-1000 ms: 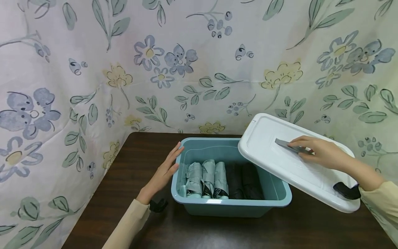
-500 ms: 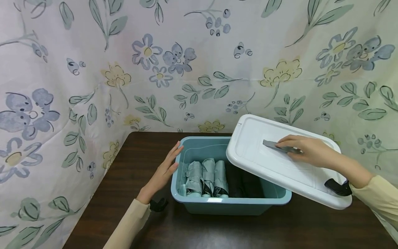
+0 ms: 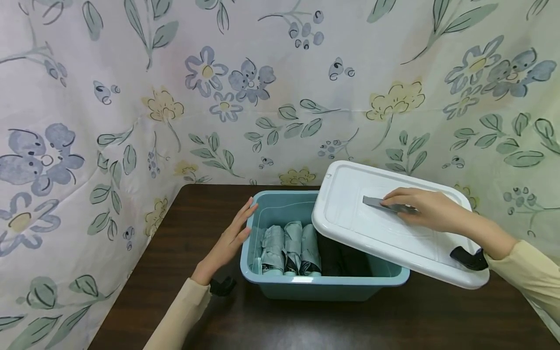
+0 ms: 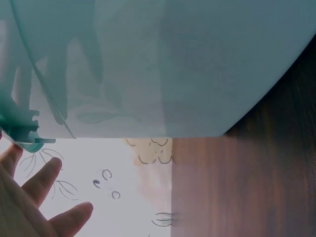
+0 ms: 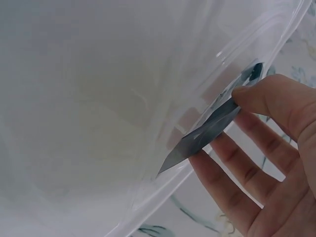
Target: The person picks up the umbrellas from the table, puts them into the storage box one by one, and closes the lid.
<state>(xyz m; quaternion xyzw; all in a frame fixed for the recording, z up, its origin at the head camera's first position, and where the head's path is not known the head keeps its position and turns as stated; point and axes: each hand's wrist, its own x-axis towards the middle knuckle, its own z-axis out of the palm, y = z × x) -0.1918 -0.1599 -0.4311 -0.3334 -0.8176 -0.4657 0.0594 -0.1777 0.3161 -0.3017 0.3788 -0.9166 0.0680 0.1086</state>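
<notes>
My right hand (image 3: 423, 209) pinches the grey handle (image 5: 205, 133) on top of a white plastic lid (image 3: 345, 199). The lid is tilted above the right part of a blue-green storage bin (image 3: 323, 289) and covers part of its opening. Inside the bin, three pale green rolled bundles, which look like folded umbrellas (image 3: 273, 248), lie side by side. To their right are dark rolled bundles (image 3: 330, 255), partly hidden by the lid. With fingers nearly straight, my left hand (image 3: 225, 245) touches the bin's left rim; in the left wrist view its fingers (image 4: 47, 180) are spread beside the bin wall.
The bin stands on a dark brown wooden table (image 3: 175, 257). Close behind and to the left hangs a white cloth (image 3: 280, 97) printed with flowers and leaves. A black strap (image 3: 470, 258) is around the right wrist.
My right hand has carried the lid leftward over the bin, so more of the dark bundles are covered. The left hand has stayed at the bin's left rim.
</notes>
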